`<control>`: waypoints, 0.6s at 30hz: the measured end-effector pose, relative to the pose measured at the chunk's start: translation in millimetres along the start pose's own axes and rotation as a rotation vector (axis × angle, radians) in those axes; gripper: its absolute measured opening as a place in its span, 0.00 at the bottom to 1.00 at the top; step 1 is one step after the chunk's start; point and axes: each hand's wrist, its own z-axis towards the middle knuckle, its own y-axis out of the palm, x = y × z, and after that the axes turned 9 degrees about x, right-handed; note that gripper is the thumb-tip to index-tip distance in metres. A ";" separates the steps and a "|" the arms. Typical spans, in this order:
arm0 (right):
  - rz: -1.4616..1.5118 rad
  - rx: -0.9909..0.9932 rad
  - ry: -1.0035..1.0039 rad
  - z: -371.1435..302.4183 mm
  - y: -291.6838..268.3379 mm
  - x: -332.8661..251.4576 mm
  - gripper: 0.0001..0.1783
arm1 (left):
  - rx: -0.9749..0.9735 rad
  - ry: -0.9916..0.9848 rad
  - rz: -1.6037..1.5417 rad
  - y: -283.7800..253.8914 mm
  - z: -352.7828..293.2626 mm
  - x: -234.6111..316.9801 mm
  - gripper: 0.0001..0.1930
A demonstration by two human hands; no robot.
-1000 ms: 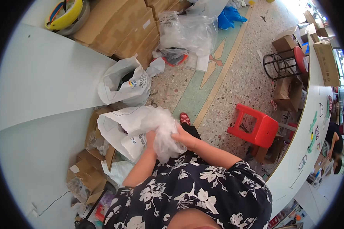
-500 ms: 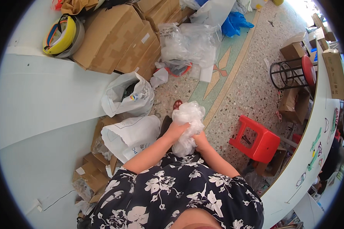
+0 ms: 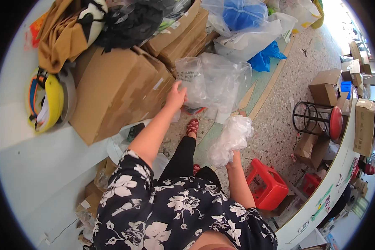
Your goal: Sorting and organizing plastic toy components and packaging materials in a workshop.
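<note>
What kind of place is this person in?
Perhaps a small workshop or packing room: stacked cardboard boxes, clear plastic packaging beside them, and a long pale table suggest it.

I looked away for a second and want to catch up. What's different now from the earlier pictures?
The left hand has let go of the crumpled plastic and reached forward to the clear bag; whether it touches is unclear. The right hand now holds the crumpled plastic alone, farther to the right. The red stool and big cardboard box stayed put.
</note>
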 end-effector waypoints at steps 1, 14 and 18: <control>0.003 0.014 0.012 8.8 11.8 -3.7 0.29 | 0.019 -0.004 -0.001 9.3 23.6 19.3 0.25; 0.007 -0.153 0.046 88.8 60.5 -56.4 0.23 | 0.288 0.215 0.996 45.5 158.6 -42.1 0.20; 0.076 -0.151 0.029 124.5 82.1 -85.1 0.24 | 0.320 0.530 0.706 49.3 63.9 -23.2 0.07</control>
